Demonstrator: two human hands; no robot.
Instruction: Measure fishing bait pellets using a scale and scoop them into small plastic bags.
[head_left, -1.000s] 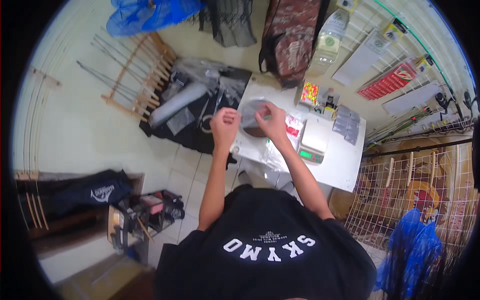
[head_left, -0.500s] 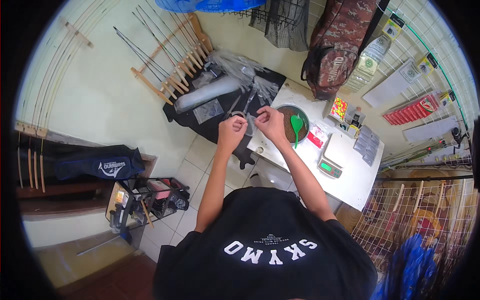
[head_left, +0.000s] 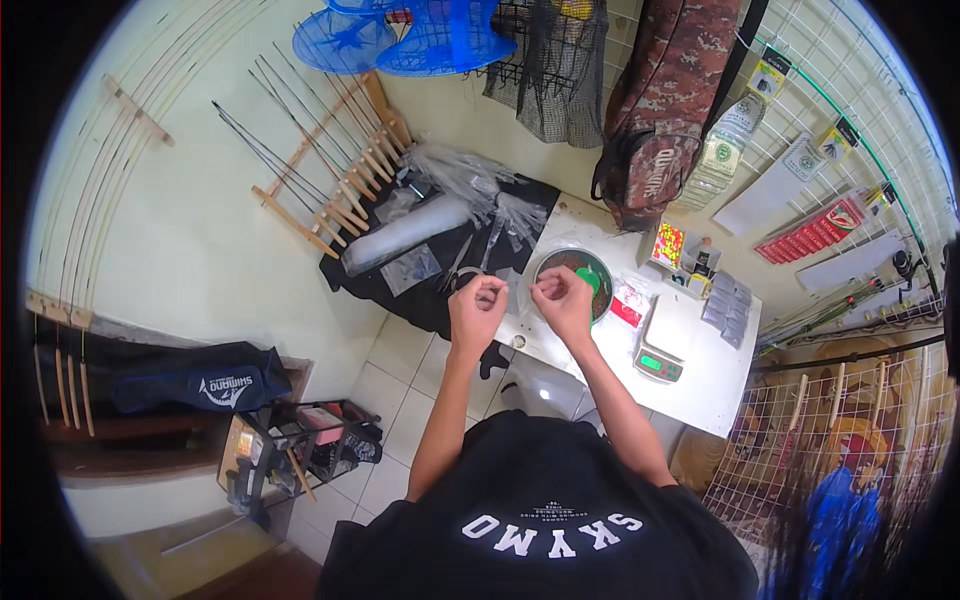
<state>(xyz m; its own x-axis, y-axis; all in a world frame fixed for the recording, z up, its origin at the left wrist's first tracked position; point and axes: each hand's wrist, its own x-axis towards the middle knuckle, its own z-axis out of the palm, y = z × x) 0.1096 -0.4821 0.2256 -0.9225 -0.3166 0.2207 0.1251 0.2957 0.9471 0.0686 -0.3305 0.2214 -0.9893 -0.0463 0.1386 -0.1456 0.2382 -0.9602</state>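
Note:
Between my two hands stretches a thin, see-through piece that looks like a small clear plastic bag point(head_left: 517, 297); its outline is faint. The fingers of my left hand point(head_left: 479, 306) are pinched at its left side, over the edge of the black cloth. My right hand point(head_left: 562, 300) pinches the other side and partly covers the bowl point(head_left: 607, 312). Brown granules point(head_left: 570, 261) fill that bowl, and a green scoop point(head_left: 590, 281) lies in them. A pair of scissors point(head_left: 459, 262) rests on the cloth just beyond my left hand.
Right of the bowl are a red-and-white packet point(head_left: 628, 305), a digital scale point(head_left: 662, 340) and several grey sachets point(head_left: 727, 305) on the white table point(head_left: 705, 392). Clear plastic bags point(head_left: 455, 165) and a plastic roll point(head_left: 405, 235) cover the black cloth point(head_left: 350, 290). A camouflage bag point(head_left: 665, 110) hangs behind.
The view has shifted, so both hands appear lower. My right hand now overlaps the bowl and the scoop's handle. The hands still pinch the clear piece, slightly farther apart.

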